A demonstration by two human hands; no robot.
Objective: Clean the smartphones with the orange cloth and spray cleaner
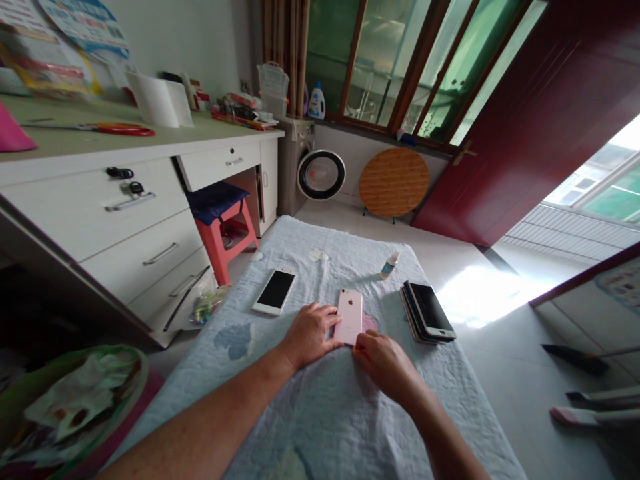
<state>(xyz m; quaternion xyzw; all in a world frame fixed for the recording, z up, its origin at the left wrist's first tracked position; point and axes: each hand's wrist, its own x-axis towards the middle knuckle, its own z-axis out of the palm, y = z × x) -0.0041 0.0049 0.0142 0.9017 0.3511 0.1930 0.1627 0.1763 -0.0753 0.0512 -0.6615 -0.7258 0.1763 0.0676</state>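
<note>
A pink phone (349,316) lies back side up on the cloth-covered table (320,247). My left hand (311,333) rests at its left edge, fingers apart and fingertips touching the phone. My right hand (381,359) is closed at the phone's lower right corner; what its fingers hold, if anything, is hidden. To the left lies a white phone (275,291) with a dark screen facing up. A small spray bottle (389,265) stands behind on the right. Near the right edge is a stack of phones (429,312).
A desk (220,143) with drawers runs along the left, with a red stool (225,233) under it. At the lower left stands a filled waste bin (145,383). Beyond the table are an open washing machine (295,160) and a round wooden board (394,181).
</note>
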